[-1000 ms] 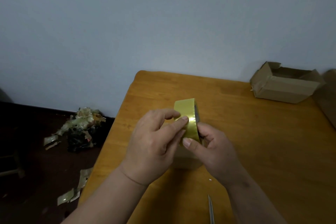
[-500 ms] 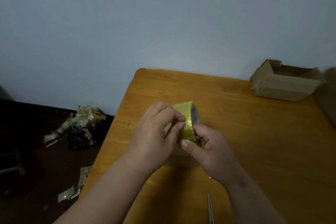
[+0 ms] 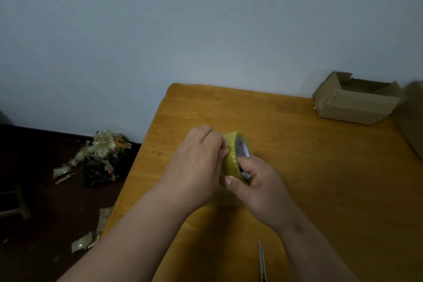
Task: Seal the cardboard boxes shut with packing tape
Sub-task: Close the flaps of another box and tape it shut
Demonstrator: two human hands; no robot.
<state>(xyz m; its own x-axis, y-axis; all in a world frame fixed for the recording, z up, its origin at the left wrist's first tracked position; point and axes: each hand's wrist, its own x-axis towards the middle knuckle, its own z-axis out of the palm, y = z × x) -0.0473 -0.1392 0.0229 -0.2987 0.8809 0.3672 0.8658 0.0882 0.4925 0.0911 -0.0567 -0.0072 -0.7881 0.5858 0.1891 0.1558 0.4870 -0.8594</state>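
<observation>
Head view, from the left: a heap of crumpled tape scraps [image 3: 104, 146] lies on the dark floor against the wall, with a few loose strips [image 3: 85, 241] nearer the camera. To the right of these stands a wooden table [image 3: 332, 190] with its far edge against the pale wall.

Over the middle of the table, the left hand [image 3: 196, 167] is curled against the outer face of a roll of yellowish packing tape [image 3: 233, 155], its fingertips bent onto the tape surface near the top of the roll; whether they pinch a loose end cannot be told. The roll stands on edge, its printed core facing right. The right hand [image 3: 258, 188] grips the roll from below and from the right, thumb pressed on the outer tape face, fingers hooked into the core.

Under both hands sits a small cardboard box [image 3: 225, 197], mostly hidden by them. Near the lower edge, a slim metal blade [image 3: 262, 261] lies on the table, pointing away from the camera. At the far right corner rests an open cardboard box [image 3: 352, 107], flaps up, just beside another cardboard piece [image 3: 412, 119] cut by the frame's edge.
</observation>
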